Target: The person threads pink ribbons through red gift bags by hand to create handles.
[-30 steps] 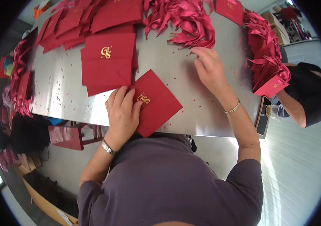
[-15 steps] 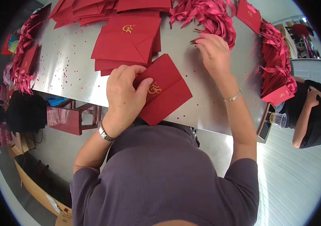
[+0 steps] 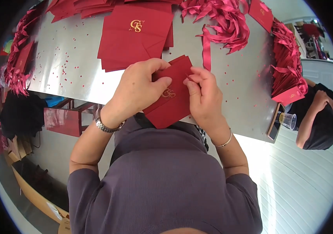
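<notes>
A folded red paper bag [image 3: 174, 106] with a gold monogram is held tilted at the table's near edge. My left hand [image 3: 135, 89] grips its left side, with the thumb on the front and the fingers partly hidden behind. At the upper right edge of the bag, my right hand [image 3: 205, 95] pinches the dark tip of a red satin ribbon [image 3: 207, 50]. The rest of that ribbon appears to trail past the fingers toward the ribbon pile [image 3: 230, 29]. Just beyond my left hand lies a stack of flat red bags [image 3: 129, 48].
Bags with ribbons line the table's right end [image 3: 287, 66] and left end [image 3: 20, 58]. Small red paper dots [image 3: 67, 66] dot the metal table [image 3: 248, 121]. A phone [image 3: 275, 126] and clear plastic cup [image 3: 288, 121] sit near a person in black [image 3: 322, 117]. A red stool [image 3: 63, 121] stands left.
My right hand has come down and left from beside the ribbon pile to the bag, bringing a ribbon end with it. The left hand keeps its hold on the bag.
</notes>
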Demonstrator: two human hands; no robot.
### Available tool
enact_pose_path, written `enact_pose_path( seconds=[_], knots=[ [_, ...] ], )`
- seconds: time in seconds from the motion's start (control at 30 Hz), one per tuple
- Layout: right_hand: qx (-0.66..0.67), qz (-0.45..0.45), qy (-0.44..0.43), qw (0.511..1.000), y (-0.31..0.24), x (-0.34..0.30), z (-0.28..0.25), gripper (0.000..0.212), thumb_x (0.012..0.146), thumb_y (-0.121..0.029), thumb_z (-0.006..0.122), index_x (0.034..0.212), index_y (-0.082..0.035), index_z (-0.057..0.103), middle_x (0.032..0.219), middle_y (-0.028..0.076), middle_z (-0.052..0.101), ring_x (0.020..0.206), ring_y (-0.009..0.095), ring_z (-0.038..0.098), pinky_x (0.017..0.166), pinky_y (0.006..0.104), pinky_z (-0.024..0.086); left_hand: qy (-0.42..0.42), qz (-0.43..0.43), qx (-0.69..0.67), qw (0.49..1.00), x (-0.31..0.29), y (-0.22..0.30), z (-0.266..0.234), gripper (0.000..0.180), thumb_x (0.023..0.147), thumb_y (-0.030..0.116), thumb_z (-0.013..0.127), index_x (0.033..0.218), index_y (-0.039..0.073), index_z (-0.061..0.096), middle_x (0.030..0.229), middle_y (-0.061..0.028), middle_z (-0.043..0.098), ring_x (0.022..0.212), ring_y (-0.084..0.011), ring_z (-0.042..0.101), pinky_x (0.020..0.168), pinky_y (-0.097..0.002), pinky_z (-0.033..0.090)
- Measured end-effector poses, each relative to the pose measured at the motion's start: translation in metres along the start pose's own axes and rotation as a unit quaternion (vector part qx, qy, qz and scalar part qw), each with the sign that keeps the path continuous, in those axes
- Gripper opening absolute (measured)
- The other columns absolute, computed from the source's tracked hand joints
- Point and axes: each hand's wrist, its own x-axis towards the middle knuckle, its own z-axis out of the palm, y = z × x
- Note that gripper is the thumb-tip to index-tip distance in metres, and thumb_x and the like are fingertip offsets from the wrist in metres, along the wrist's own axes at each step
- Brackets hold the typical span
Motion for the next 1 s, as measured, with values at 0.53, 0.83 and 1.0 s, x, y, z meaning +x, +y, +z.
enact_pose_path(
  seconds=[0.53,0.83,1.0],
  knots=[
    [-0.173,-0.081,-0.031,0.981,-0.004,0.018,-0.001,0.007,0.081,-0.006,0.069,0.083,-0.003,0.063,0.069,0.009,0.064,0.059,0.023,0.062,0.054,0.0334,0.049,0.01,0.083,0.078,0.993,0.007,0.002,0.016,0.021,0.082,0.01,0.066,0.101,0.002,0.069,0.09,-0.0159,0.069,0.083,-0.0332,0.067,0.072,-0.04,0.052],
    [-0.126,-0.005,-0.056,0.99,0.004,0.02,-0.004,0.006,0.081,-0.004,0.068,0.086,-0.004,0.064,0.071,0.009,0.065,0.059,0.024,0.062,0.054,0.0339,0.048,-0.06,0.029,-0.02,0.998,0.017,-0.023,0.017,0.025,0.084,0.009,0.062,0.108,0.0,0.066,0.095,-0.0188,0.069,0.093,-0.035,0.066,0.082,-0.0405,0.052],
    [-0.197,-0.099,-0.046,0.974,0.0,0.024,-0.002,0.009,0.08,-0.007,0.066,0.077,-0.006,0.057,0.061,0.008,0.059,0.054,0.024,0.059,0.049,0.0352,0.046,-0.082,0.013,-0.045,0.996,0.021,-0.022,0.011,0.027,0.084,0.008,0.061,0.109,-0.001,0.065,0.097,-0.0213,0.068,0.095,-0.0366,0.065,0.083,-0.0414,0.051]
  ],
)
